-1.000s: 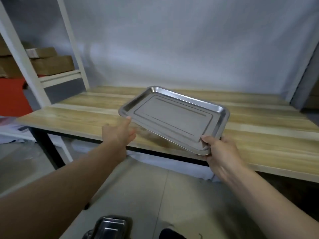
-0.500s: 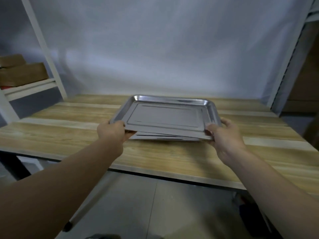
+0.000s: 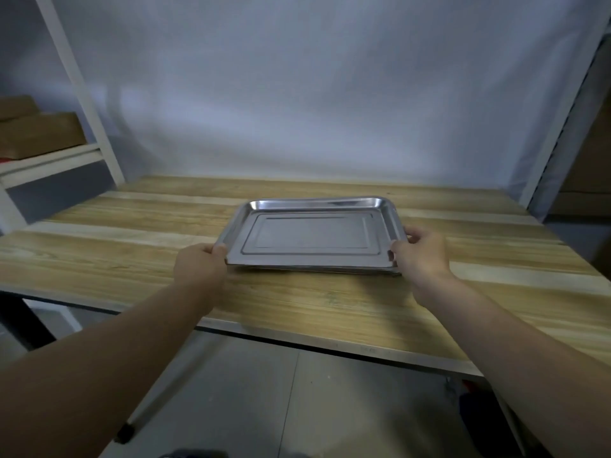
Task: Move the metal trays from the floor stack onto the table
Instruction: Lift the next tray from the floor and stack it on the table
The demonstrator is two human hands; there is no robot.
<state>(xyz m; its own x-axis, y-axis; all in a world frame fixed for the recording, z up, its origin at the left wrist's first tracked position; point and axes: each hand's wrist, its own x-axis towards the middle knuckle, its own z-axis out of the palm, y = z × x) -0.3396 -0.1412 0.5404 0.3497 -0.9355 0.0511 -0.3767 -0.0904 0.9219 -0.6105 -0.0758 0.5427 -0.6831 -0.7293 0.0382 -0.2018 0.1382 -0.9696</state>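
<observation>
A shiny rectangular metal tray (image 3: 312, 233) lies flat on the wooden table (image 3: 297, 302), resting on top of another tray whose edge (image 3: 317, 270) shows just beneath its near rim. My left hand (image 3: 200, 267) grips the tray's near left corner, thumb on the rim. My right hand (image 3: 420, 254) holds the near right corner, fingers curled over the side rim. The floor stack is out of view.
A white shelf frame (image 3: 82, 90) with cardboard boxes (image 3: 39, 133) stands at the left. A white cloth backdrop hangs behind the table. Another rack upright (image 3: 562, 110) rises at the right. Grey floor tiles (image 3: 264, 408) lie below the table's front edge.
The tray was held tilted in front of the table, then was carried over it and lowered onto the tray lying there. Both hands kept hold of its corners.
</observation>
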